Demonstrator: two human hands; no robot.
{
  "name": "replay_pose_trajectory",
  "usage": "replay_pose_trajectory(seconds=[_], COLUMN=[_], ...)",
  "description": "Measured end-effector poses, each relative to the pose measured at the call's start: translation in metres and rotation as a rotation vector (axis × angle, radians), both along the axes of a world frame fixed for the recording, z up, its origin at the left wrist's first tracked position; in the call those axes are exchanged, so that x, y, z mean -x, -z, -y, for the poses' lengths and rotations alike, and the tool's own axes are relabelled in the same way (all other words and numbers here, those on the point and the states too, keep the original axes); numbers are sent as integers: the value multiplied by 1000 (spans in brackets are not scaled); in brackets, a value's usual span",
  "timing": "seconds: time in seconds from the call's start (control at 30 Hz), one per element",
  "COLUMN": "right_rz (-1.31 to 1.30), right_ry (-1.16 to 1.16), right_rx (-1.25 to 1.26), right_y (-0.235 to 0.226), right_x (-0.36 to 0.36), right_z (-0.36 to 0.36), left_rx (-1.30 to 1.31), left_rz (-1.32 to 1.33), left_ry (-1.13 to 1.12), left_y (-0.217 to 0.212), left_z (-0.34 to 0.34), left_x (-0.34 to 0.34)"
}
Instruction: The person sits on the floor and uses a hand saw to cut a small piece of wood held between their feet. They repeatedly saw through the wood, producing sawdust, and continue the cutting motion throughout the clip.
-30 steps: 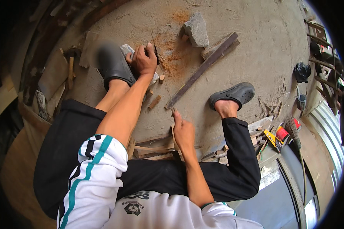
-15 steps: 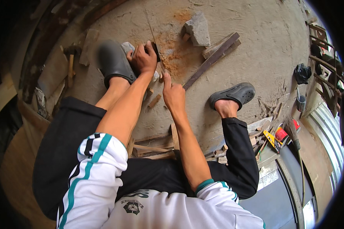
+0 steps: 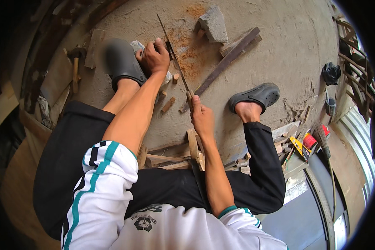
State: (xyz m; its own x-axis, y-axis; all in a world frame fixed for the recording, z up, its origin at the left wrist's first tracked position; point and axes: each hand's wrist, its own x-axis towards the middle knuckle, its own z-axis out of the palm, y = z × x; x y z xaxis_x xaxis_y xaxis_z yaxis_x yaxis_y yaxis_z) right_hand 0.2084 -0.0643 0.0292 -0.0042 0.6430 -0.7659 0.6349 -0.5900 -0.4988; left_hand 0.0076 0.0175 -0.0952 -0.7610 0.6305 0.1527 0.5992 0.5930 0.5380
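Observation:
My right hand (image 3: 202, 119) is closed around the wooden handle of a hand saw (image 3: 177, 62), whose thin blade points away toward the far left. Beside my left shoe, my left hand (image 3: 154, 58) is closed on a dark piece of wood (image 3: 169, 50), mostly hidden by the fingers. The blade passes close along the right of that piece; whether they touch I cannot tell. Small wood offcuts (image 3: 168, 105) lie on the floor between my arms. Orange-brown sawdust (image 3: 190, 66) is spread right of the blade.
A grey stone block (image 3: 213, 25) and a long dark wood strip (image 3: 227, 66) lie beyond the saw. A hammer (image 3: 76, 68) is at the left. To the right are a broom (image 3: 322, 141), a yellow tool (image 3: 298, 148), a bucket (image 3: 330, 106) and scrap wood (image 3: 289, 135).
My right hand has drawn the saw back toward me and to the right, baring more of the blade and handle. The left hand stays at the dark piece of wood.

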Motion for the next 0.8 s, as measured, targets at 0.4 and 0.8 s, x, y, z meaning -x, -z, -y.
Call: replay_pose_trajectory(seconds=[0.4, 0.8], right_rz=[-254, -47], right_ry=[116, 12], right_rx=[-49, -126], right_y=[-68, -75], right_x=[10, 19], right_z=[3, 15], left_rx=[89, 56], left_rz=[107, 38], left_ry=[14, -19], left_y=[-16, -1], left_z=[1, 1], left_x=[-1, -1])
